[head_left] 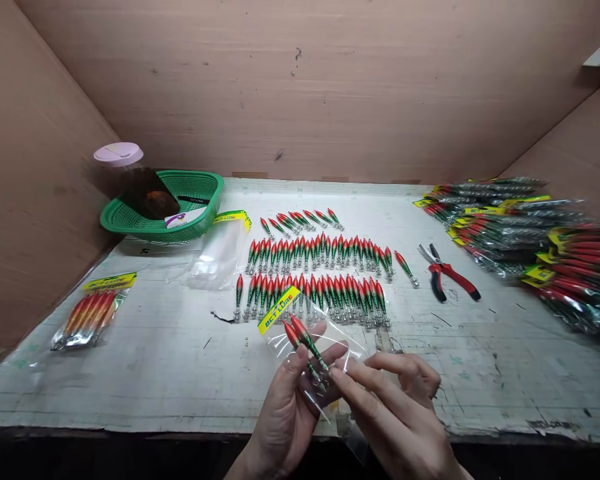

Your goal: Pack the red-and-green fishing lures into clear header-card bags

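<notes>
My left hand (285, 407) is closed on a clear plastic bag (305, 333) with a yellow label, low in the middle of the view. My right hand (390, 407) pinches red and green fishing lures (305, 340) whose front ends lie inside that bag. Just beyond my hands, rows of several loose red and green lures (320, 273) lie on the table (180, 360).
Red-handled pliers (447, 272) lie right of the lure rows. Stacks of filled bags (525, 240) pile up at the far right. A bag of orange lures (91, 317) lies at left, empty bags (220, 250) beside a green basket (200, 227) holding a pink-lidded jar (130, 177). Board walls enclose the table.
</notes>
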{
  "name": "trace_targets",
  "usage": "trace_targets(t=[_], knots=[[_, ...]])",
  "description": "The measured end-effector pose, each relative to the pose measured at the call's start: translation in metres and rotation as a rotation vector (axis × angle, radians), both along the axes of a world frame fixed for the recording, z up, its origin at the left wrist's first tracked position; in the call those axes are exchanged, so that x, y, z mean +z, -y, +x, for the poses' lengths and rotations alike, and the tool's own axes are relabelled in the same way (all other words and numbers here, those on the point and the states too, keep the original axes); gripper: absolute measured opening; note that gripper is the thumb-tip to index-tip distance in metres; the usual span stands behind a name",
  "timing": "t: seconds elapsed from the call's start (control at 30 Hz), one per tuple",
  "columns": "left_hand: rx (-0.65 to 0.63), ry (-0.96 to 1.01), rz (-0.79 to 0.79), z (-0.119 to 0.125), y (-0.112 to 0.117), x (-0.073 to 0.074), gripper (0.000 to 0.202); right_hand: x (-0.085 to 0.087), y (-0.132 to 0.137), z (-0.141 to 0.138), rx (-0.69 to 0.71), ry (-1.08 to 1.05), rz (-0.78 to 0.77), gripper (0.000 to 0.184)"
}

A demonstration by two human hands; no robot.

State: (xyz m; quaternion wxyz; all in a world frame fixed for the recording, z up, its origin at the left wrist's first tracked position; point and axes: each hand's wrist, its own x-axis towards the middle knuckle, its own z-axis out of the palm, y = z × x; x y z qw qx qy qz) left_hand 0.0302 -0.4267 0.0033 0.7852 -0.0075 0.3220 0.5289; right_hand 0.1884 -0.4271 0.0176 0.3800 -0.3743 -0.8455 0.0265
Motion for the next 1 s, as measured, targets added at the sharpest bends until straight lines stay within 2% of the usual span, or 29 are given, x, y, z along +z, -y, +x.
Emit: trace_targets(t=[0.07,0.13,0.2,0.23,0.33,0.47,0.67,0.83,1.0], knots=[[0.026,-0.007,-0.044,-0.003,-0.002,0.001,0.042,0.002,-0.007,0.015,-0.002,-0.061,-0.050,0.034],[0.065,-0.028,-0.088,-0.006,-0.004,0.001,0.037,-0.001,-0.020,0.037,-0.134,-0.124,-0.089,0.028],[0.093,-0.035,-0.110,-0.008,-0.006,0.001,0.033,-0.013,-0.037,0.059,-0.281,-0.089,-0.139,0.017],[0.094,-0.037,-0.113,-0.008,-0.006,0.001,0.033,-0.021,-0.046,0.068,-0.309,-0.029,-0.190,0.014],[0.060,-0.061,-0.108,-0.005,-0.004,0.002,0.045,-0.048,-0.067,0.083,-0.278,0.100,-0.353,0.017],[0.071,-0.064,-0.118,-0.002,-0.003,0.000,0.046,-0.069,-0.076,0.084,-0.261,0.102,-0.372,0.015],[0.108,-0.080,-0.139,-0.007,-0.005,-0.005,0.038,-0.069,-0.072,0.098,-0.284,0.071,-0.339,0.023],[0.080,-0.074,-0.130,-0.006,-0.005,-0.007,0.037,-0.070,-0.071,0.101,-0.291,0.085,-0.266,0.012],[0.049,-0.065,-0.160,-0.004,-0.004,-0.007,0.036,-0.065,-0.073,0.102,-0.302,0.172,-0.177,0.017]])
